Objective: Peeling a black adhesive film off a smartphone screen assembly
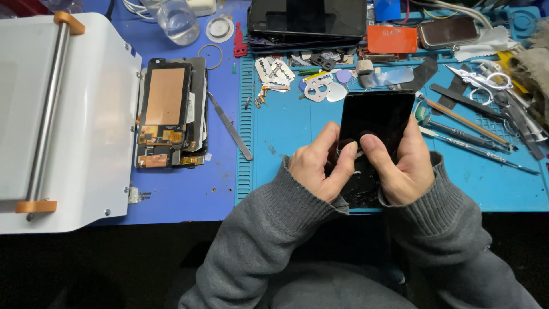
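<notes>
Both my hands hold a black phone screen panel (374, 117) above the blue work mat (286, 126). My left hand (320, 166) grips its lower left edge, and a small metal blade shows between thumb and finger. On the other side my right hand (400, 166) clasps the lower right part, thumb pressed on the glass. Cracked bits show on the panel's lower end. Grey sleeves cover both wrists.
A white machine (68, 114) with a metal bar fills the left. Beside it lies an opened phone (168, 114) and a metal spudger (229, 126). Tweezers, scissors and picks (486, 109) crowd the right; small parts, an orange card (392, 39) and a dark device (306, 20) lie behind.
</notes>
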